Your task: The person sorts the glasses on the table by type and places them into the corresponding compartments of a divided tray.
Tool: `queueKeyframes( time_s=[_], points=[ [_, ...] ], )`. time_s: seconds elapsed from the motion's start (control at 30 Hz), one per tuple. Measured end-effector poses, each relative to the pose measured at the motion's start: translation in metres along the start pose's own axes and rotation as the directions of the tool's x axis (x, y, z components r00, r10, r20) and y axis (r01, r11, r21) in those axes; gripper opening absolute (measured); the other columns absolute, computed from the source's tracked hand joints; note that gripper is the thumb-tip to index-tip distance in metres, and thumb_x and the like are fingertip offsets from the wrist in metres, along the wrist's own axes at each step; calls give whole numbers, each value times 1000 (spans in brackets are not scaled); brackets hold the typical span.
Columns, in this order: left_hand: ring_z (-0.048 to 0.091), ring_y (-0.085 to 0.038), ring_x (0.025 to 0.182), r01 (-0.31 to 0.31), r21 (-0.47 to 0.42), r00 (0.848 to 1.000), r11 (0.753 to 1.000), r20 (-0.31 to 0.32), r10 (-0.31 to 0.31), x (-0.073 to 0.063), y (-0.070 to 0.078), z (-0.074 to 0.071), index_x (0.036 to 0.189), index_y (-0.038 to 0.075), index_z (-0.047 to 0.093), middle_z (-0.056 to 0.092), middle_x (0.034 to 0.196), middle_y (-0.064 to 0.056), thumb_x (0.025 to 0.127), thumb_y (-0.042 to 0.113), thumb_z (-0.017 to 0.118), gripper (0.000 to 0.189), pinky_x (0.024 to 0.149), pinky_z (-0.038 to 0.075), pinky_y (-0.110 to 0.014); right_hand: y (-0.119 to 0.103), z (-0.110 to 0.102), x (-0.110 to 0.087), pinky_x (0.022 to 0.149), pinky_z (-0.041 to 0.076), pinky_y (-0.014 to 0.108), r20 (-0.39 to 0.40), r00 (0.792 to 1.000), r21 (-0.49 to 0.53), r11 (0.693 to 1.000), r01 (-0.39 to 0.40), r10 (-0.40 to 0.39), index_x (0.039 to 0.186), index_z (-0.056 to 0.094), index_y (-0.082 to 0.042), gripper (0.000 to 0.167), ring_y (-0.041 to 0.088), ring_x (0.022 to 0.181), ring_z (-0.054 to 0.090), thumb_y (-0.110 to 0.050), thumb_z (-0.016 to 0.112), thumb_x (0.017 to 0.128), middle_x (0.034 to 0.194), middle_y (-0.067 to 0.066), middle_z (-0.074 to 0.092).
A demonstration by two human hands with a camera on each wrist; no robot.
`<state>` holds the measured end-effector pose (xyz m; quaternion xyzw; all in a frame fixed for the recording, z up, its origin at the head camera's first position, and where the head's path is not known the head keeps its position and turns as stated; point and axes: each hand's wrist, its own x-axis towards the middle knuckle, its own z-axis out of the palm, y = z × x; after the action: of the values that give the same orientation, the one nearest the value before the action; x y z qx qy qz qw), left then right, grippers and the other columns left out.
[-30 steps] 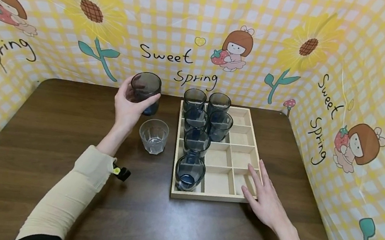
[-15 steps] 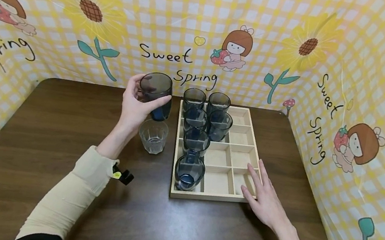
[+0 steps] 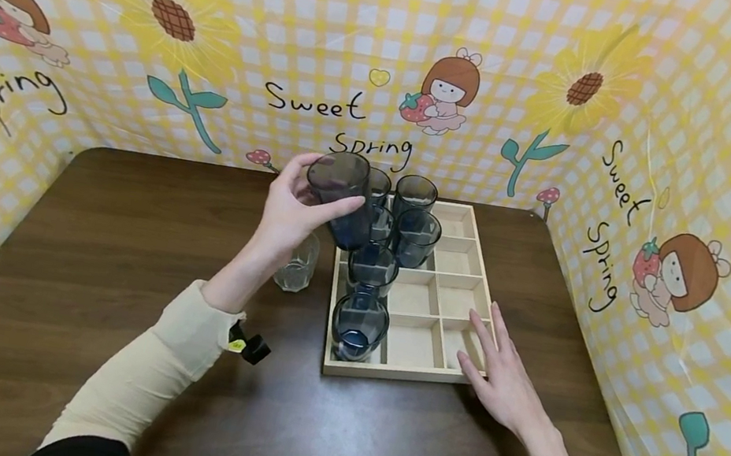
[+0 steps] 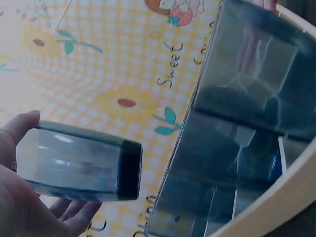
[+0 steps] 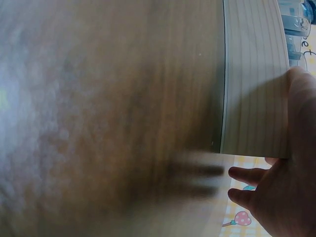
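My left hand [image 3: 284, 215] grips a smoky blue drinking glass [image 3: 353, 228], thumb on one side and fingers on the other. The glass is held up over the left edge of a wooden divided tray [image 3: 399, 375], overlapping glasses behind it in the head view. In the left wrist view the held glass [image 4: 81, 163] points its thick dark base toward the tray. Several like glasses [image 3: 360, 327] fill the tray's left column, and two more stand beside them at the back. Spread fingers of my right hand [image 3: 509, 382] rest at the tray's near right corner.
A clear faceted glass [image 3: 297, 269] stands on the brown table [image 3: 81, 255], left of the tray and partly behind my left hand. Yellow checked cloth [image 3: 324, 38] walls off the back and both sides.
My left hand has carried the smoky glass rightward from beyond the clear glass to the tray's left edge. My right hand has stayed at the corner.
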<state>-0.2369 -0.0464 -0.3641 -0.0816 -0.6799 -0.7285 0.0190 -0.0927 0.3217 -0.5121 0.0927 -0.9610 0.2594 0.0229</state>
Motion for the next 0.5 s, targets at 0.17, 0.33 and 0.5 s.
queueKeyframes(
  time_s=[0.17,0.33,0.5],
  points=[
    [73,-12,104,1,-26,998,1000,68,1,-4,2,19,149,12,56,72,131,-15,90,6,88,68,86,61,-22,-1,0,1,124,30,79,0,1000,3,1000,1,-1,175,31,-15,72,57,158,38,-33,62,112,183,27,8],
    [75,-11,101,7,-28,989,1000,145,-3,-6,-1,37,146,11,55,75,126,-19,89,5,87,65,85,63,-24,-1,0,0,124,30,79,-3,1000,4,1000,2,-2,174,31,-15,72,57,158,38,-32,63,112,184,26,8],
    [75,-12,103,20,12,978,1000,205,-22,-7,-7,55,145,10,54,76,124,-19,90,8,88,65,88,61,-23,0,0,0,123,32,79,-5,1000,-3,1000,4,-4,174,32,-14,72,58,158,38,-31,63,112,184,27,8]
  ],
)
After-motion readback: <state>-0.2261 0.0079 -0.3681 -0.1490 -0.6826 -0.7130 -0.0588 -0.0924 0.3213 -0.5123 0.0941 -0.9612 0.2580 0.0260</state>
